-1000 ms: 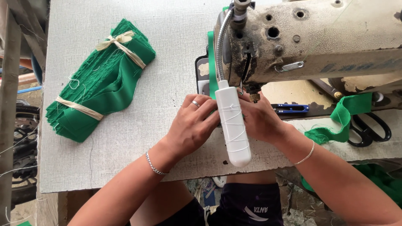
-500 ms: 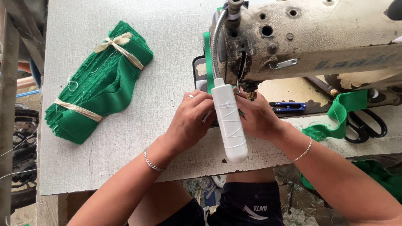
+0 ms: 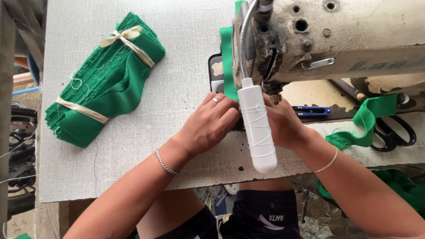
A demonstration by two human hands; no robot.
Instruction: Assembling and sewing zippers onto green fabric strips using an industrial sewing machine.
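My left hand (image 3: 208, 124) rests palm down on the table, fingers pressed on a green fabric strip (image 3: 228, 57) that runs under the head of a worn cream sewing machine (image 3: 336, 40). On the other side of the needle area lies my right hand (image 3: 283, 124), partly hidden behind a white lamp (image 3: 258, 128) on a metal gooseneck. What the fingers grip under the lamp is hidden. Both hands lie close together at the presser foot.
A bundle of green fabric pieces (image 3: 102, 84) tied with two pale strips lies at the left of the grey table (image 3: 133, 146). Blue thread snips (image 3: 312, 110), black scissors (image 3: 394, 130) and a loose green strip (image 3: 367, 119) sit at the right.
The hands have stayed at the needle area, with the fingers shifting slightly on the green strip. The view has shifted a little.
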